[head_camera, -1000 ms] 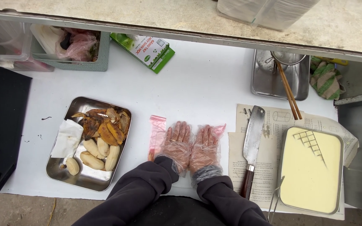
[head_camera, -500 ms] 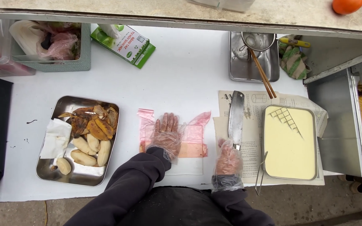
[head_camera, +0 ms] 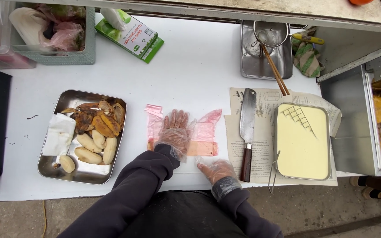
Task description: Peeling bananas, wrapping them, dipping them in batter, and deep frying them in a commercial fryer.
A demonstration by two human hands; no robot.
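Note:
Both of my hands wear thin clear plastic gloves. My left hand presses flat, fingers spread, on a pink transparent plastic sheet lying on the white table. My right hand rests flat at the sheet's lower right corner near the table's front edge, holding nothing. A cleaver with a dark wooden handle lies just right of the sheet on a printed paper. Left of the sheet stands a metal tray with peeled bananas, brown peels and a white napkin.
A rectangular metal pan of pale yellow batter sits on the paper, with a wire tool at its edge. At the back are a steel container with a strainer and chopsticks, a green carton and a basket of plastic bags. A frying cabinet stands at right.
My right hand has drawn back from beside the cleaver to the sheet's lower right corner. My left hand stays pressed on the pink sheet, which now lies spread wider.

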